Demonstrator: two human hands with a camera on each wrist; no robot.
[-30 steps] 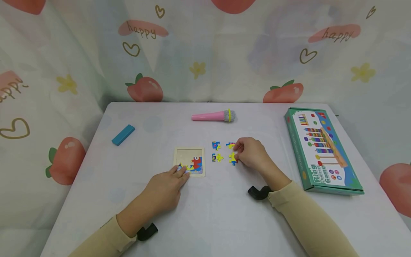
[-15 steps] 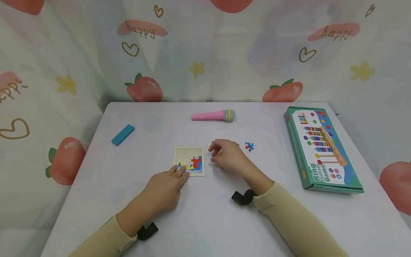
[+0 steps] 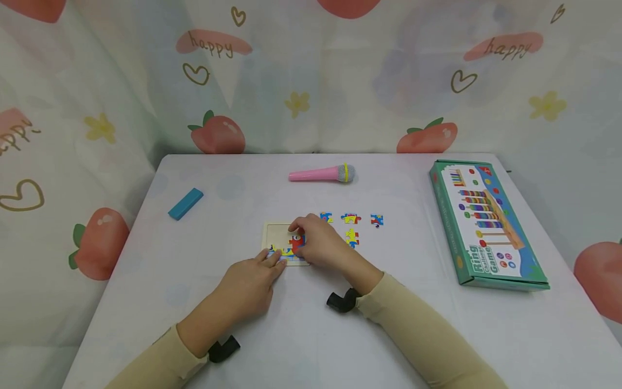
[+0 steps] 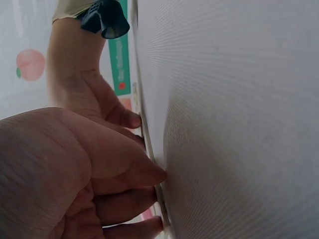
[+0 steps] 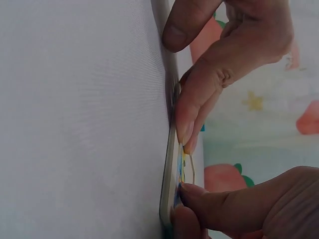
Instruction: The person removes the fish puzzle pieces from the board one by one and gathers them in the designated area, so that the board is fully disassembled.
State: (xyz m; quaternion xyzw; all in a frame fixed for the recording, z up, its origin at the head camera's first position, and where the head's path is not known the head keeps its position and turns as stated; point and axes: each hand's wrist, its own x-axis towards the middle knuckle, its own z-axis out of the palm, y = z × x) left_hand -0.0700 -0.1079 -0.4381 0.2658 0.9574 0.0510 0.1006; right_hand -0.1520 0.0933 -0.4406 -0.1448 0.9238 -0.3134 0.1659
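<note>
A small square wooden puzzle board point(image 3: 274, 229) lies on the white table, partly filled with red, blue and yellow pieces. My left hand point(image 3: 250, 286) rests on its lower left part with straight fingers, and the thumb stays off the board in the right wrist view. Over the board's right side, my right hand point(image 3: 318, 243) pinches a small puzzle piece point(image 3: 302, 232), mostly covered by the fingers. Loose jigsaw pieces lie to the right: a blue one point(image 3: 326, 217), a yellow and red one point(image 3: 351, 219), a blue and red one point(image 3: 377, 220) and a yellow one point(image 3: 352, 237).
A pink toy microphone point(image 3: 316, 175) lies behind the pieces. At the back left is a blue block point(image 3: 186, 204). A green game box point(image 3: 488, 224) occupies the right side of the table point(image 3: 233, 189). A patterned curtain hangs behind.
From the loose pieces my right hand has moved left to the board, and the lower left piece no longer shows in its spot. My left hand has stayed on the board.
</note>
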